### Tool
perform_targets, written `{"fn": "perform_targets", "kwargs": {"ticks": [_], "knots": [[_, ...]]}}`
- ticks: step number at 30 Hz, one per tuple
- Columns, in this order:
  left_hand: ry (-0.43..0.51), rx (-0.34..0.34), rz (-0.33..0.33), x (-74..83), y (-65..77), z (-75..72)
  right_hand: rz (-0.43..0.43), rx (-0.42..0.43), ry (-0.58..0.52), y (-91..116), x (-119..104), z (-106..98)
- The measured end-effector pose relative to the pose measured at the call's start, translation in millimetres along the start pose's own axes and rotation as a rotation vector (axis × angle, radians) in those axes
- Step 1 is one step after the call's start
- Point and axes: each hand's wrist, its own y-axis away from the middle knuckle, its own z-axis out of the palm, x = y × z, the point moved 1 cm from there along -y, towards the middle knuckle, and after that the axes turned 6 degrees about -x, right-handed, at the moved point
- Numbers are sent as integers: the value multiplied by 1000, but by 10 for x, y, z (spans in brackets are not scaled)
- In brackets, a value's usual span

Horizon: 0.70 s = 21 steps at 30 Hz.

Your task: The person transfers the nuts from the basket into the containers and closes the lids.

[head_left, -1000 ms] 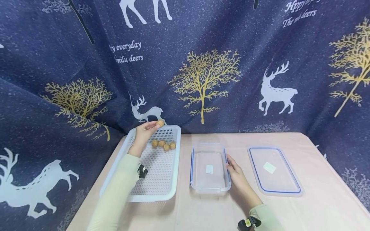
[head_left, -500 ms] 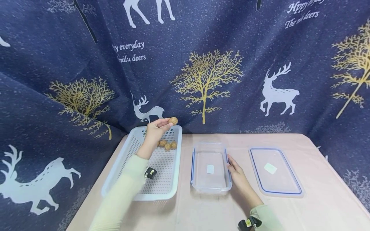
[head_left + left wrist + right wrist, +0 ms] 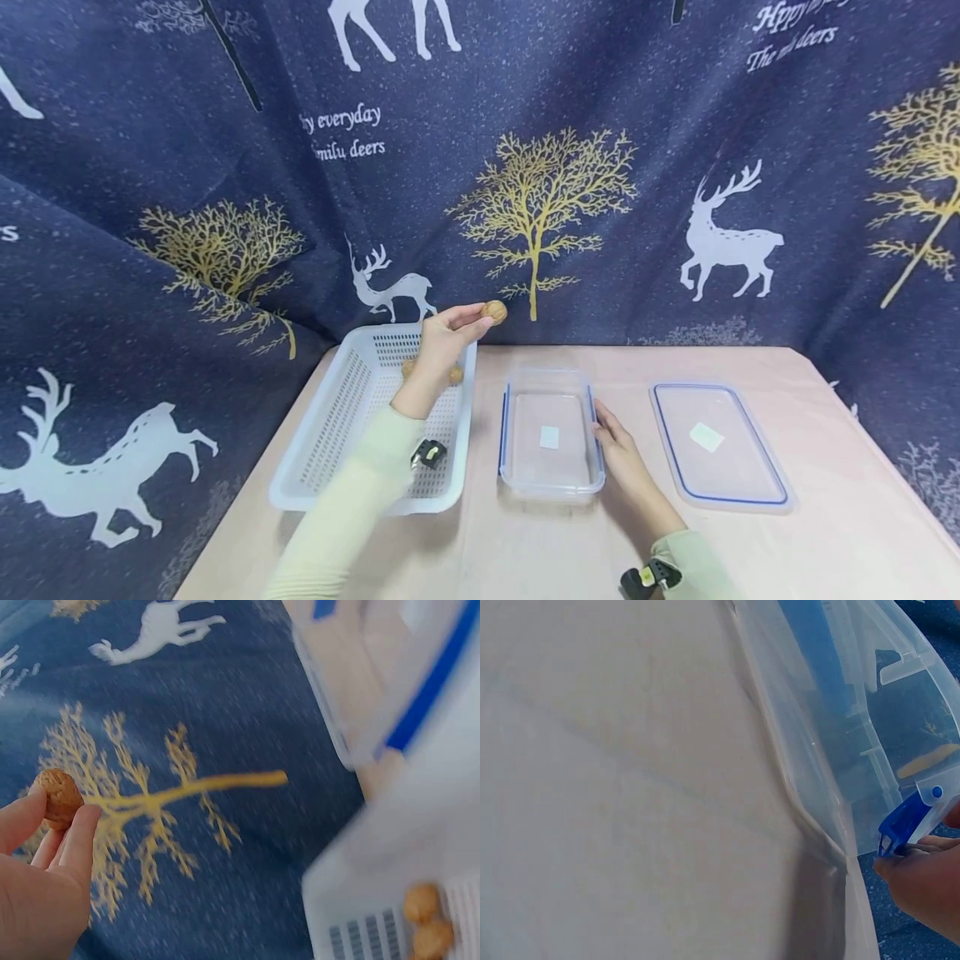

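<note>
My left hand (image 3: 442, 343) pinches a walnut (image 3: 493, 312) between thumb and fingertips, held up past the far right corner of the white slotted basket (image 3: 322, 425). The left wrist view shows the same walnut (image 3: 58, 799) at the fingertips. More walnuts (image 3: 456, 376) lie at the basket's far end, partly hidden by the left forearm. A clear plastic food container (image 3: 553, 489) with blue-edged side latches stands lidless in the middle of the table. My right hand (image 3: 622, 450) grips its right side; the right wrist view has the fingers at a blue latch (image 3: 906, 819).
The container's clear lid (image 3: 731, 467), with a blue seal and a pale label, lies flat on the right of the pink-covered table (image 3: 517, 550). A dark blue curtain (image 3: 420, 208) printed with deer and trees hangs right behind the table.
My left hand has carried the walnut to the right, from over the basket to beyond its right edge. My right hand stays on the container.
</note>
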Motion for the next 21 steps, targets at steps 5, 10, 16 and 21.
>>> {"fn": "perform_targets", "kwargs": {"ticks": [5,10,16,21], "knots": [[63,-32,8,73,55,235,4,3,-6,-13,0,-3],[71,-33,-4,98,111,414,6,-7,-20,-28,7,-4],[83,-37,-25,63,208,591,7,-2,-17,-8,7,1],[81,-38,-17,-18,301,706,4,-5,-25,9,-7,2]]}}
